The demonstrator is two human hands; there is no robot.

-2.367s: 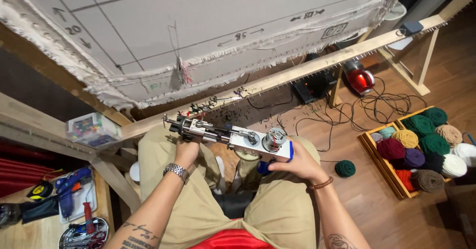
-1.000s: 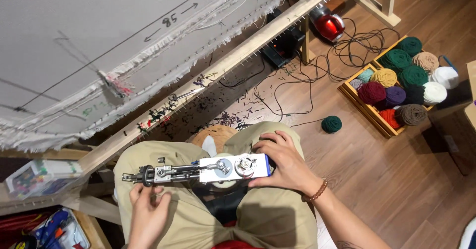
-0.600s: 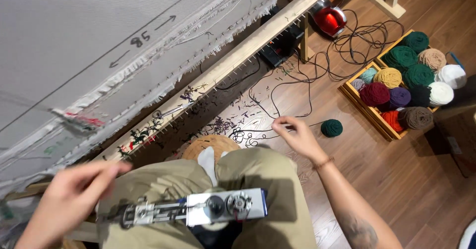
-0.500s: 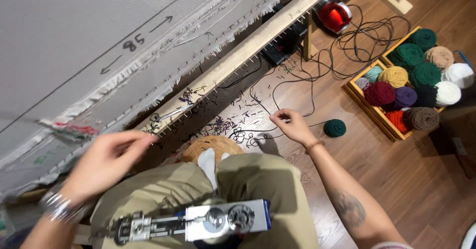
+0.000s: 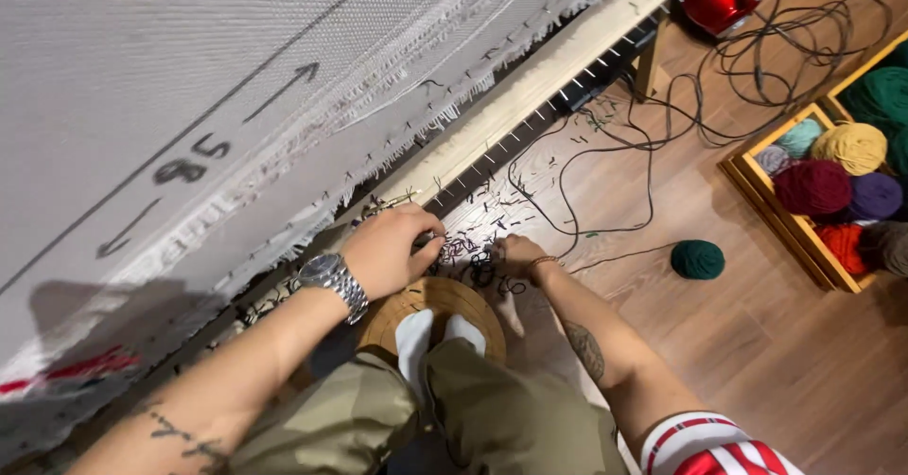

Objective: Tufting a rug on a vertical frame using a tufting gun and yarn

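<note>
The left hand (image 5: 386, 248) reaches down with fingers curled together at the tangle of dark yarn (image 5: 478, 265) on the floor, and looks to be pinching a strand of it, though the fingertips are partly hidden, so I cannot tell how firm the hold is. The right hand (image 5: 511, 253) is on the other side of the same tangle, fingers bent down onto it; whether it grips a strand or only presses on it is not clear. The tangle lies on the wooden floor (image 5: 757, 343) just beyond a round woven footstool (image 5: 430, 300), where the person's white-socked feet (image 5: 413, 338) rest, and just below the wooden frame bar (image 5: 530, 96) that carries the stretched white cloth (image 5: 189, 78).

To handle the loose loops well, it seems wise to lift one strand at a time and keep the hands slightly apart, so the loops open rather than tighten. A dark green yarn ball (image 5: 697, 259) sits well apart to the right, near a wooden crate (image 5: 757, 186) of coloured yarn balls, with black cables (image 5: 662, 106) nearby.
</note>
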